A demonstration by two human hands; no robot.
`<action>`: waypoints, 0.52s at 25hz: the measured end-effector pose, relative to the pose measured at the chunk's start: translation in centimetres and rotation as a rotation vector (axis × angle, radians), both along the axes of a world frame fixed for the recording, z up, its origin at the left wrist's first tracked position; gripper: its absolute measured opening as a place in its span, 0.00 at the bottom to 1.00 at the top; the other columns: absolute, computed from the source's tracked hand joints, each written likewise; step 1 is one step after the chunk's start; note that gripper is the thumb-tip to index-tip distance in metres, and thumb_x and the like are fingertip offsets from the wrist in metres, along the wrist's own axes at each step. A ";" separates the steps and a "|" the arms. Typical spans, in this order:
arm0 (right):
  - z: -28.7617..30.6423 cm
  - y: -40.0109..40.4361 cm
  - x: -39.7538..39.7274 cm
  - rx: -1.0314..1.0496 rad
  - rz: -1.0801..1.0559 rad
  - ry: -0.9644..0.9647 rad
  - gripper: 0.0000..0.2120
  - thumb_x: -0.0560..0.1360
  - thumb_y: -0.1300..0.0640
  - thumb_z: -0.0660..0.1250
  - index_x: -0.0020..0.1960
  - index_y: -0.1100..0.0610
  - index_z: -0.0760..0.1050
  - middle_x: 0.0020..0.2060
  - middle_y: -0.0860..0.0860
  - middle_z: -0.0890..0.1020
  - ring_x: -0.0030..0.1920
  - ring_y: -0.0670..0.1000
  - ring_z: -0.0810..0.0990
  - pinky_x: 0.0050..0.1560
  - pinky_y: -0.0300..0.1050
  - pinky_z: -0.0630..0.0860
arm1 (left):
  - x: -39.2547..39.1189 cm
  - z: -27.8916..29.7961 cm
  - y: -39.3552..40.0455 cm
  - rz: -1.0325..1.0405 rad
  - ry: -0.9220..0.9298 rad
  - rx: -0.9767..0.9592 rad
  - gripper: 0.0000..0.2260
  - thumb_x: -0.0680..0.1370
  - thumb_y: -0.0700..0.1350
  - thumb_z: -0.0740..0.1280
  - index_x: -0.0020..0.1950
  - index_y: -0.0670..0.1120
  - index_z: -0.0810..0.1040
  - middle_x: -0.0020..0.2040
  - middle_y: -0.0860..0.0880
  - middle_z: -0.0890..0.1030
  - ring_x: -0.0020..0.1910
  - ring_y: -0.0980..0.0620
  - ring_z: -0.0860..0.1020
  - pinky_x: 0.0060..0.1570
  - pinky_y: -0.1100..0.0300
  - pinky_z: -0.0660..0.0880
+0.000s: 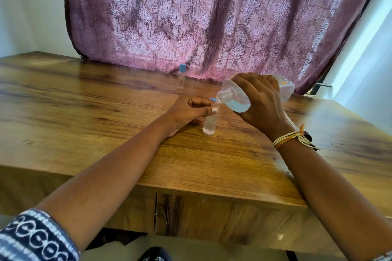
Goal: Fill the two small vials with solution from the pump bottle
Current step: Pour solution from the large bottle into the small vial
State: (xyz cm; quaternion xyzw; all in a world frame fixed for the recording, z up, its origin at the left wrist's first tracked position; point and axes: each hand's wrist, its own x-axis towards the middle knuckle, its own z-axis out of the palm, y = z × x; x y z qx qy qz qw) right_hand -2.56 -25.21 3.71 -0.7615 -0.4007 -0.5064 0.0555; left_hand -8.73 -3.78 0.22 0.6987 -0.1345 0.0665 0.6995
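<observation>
Step in hand, as judged: pouring into the first of the two vials; the right hand [262,104] is wrapped round the body of the pump bottle [237,98], which is tipped well over with its bare threaded neck pointing down and to the left, no pump head fitted; the neck sits directly above the mouth of the open vial [210,123], close to touching, though actual contact cannot be told; the left hand [186,112] pinches that vial near its top, thumb to the front, fingers curled behind, steadying it upright on the wooden table [95,101]; a small blue piece, possibly the vial's cap, shows just behind the fingers; contents: bottle holds a pale blue liquid pooled toward the lowered shoulder, roughly a minor part of its volume; open vial shows clear liquid through most of its height, so it looks near full; second vial [181,77] stands well apart toward the curtain [212,17], blue cap on, appearing empty; next move calls for righting the bottle before overflow, then capping this vial and bringing the far one forward, uncapped; narrow mouth, so spill risk is real.
</observation>
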 end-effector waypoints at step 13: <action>0.0 0.0 -0.1 -0.009 -0.020 0.010 0.23 0.72 0.46 0.71 0.63 0.55 0.75 0.60 0.51 0.81 0.60 0.56 0.78 0.57 0.57 0.70 | -0.1 0.1 0.0 0.004 0.011 -0.004 0.05 0.71 0.40 0.73 0.45 0.48 0.86 0.46 0.50 0.86 0.49 0.48 0.82 0.50 0.49 0.79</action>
